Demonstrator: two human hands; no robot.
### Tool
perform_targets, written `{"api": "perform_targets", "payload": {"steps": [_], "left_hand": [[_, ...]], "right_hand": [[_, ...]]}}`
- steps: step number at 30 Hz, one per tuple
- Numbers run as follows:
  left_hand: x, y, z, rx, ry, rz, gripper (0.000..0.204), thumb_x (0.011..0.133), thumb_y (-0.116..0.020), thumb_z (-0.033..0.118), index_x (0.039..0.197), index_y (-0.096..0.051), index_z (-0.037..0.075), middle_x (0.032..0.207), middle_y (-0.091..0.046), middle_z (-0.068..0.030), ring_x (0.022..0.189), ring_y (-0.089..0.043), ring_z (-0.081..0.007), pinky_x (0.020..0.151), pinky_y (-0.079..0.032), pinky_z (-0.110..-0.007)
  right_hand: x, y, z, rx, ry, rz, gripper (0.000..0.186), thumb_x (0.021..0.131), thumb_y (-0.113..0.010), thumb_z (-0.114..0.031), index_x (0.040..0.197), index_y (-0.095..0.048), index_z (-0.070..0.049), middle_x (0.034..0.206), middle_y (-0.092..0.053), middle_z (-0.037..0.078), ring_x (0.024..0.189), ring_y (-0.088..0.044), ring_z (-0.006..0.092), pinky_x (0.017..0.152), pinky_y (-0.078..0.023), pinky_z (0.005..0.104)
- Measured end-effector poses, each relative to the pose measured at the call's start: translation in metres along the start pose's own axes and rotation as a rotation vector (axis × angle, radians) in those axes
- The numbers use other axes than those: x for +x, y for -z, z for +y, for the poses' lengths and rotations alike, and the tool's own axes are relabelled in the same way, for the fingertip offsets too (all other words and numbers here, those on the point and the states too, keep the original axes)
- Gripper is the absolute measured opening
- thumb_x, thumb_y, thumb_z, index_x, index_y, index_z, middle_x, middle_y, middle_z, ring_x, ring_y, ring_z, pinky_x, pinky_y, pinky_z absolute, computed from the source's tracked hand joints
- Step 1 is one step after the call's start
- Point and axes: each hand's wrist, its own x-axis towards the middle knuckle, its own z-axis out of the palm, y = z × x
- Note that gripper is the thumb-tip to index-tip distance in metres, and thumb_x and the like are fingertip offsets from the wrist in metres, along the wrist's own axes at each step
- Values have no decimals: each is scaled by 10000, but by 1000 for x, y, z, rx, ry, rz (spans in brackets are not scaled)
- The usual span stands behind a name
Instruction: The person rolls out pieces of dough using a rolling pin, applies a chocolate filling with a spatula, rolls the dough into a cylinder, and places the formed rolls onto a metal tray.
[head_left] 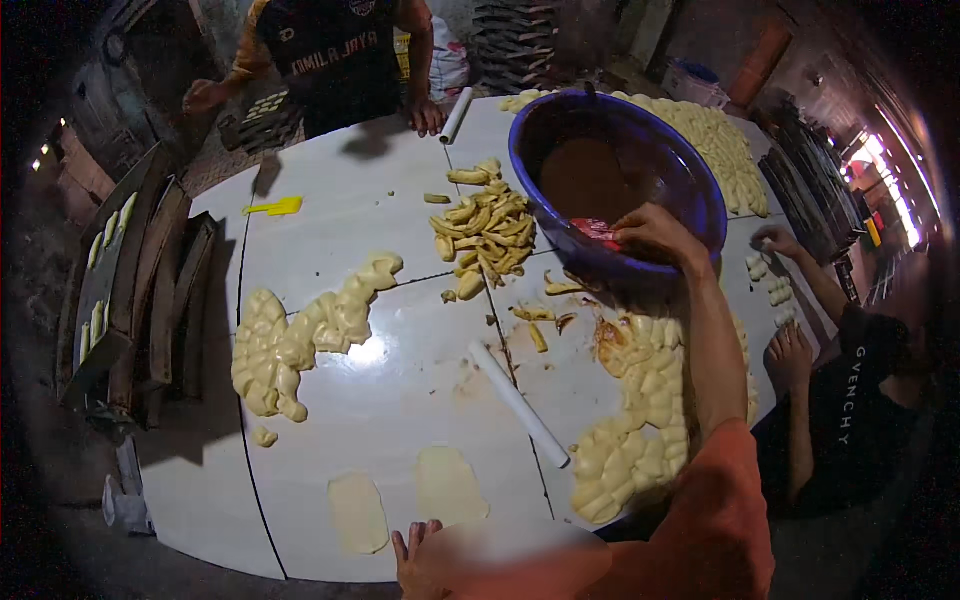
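Observation:
My right hand (pixel 655 236) reaches over the near rim of a big blue basin (pixel 707 172), its fingers closed on a red, shiny, flat thing (pixel 596 232) whose kind I cannot make out. Brown paste (pixel 582 178) lies in the basin. At the table's near edge, my left hand (pixel 420 560) rests with its fingers apart, holding nothing. Just beyond it lie two flat pale dough sheets (pixel 358 512). A white rolling pin (pixel 520 405) lies slantwise on the table. Near the basin is a heap of banana pieces (pixel 492 228), with a few loose pieces (pixel 535 315) nearer me.
Dough lumps sit at left (pixel 270 350), beside my right arm (pixel 635 440) and behind the basin (pixel 700 130). A yellow tool (pixel 275 206) and another white roller (pixel 457 115) lie farther off. Dark trays (pixel 150 290) stand left. One person stands opposite; another handles dough rolls (pixel 772 285) at right.

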Motion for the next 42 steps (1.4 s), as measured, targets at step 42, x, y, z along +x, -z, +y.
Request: {"api": "perform_targets", "payload": {"steps": [42], "left_hand": [[-4,-3,-8,-222,13,67,431,918,-727,341,1294,-643,149,1297,-588,-91,1269,-520,-308,1136,-332,-632]], "right_hand": [[-249,-231,-252,-286,344,57,152,906,-717,-244,1010,-704,-133,736,-613,53,660,-647,257,582,-513,399]]}}
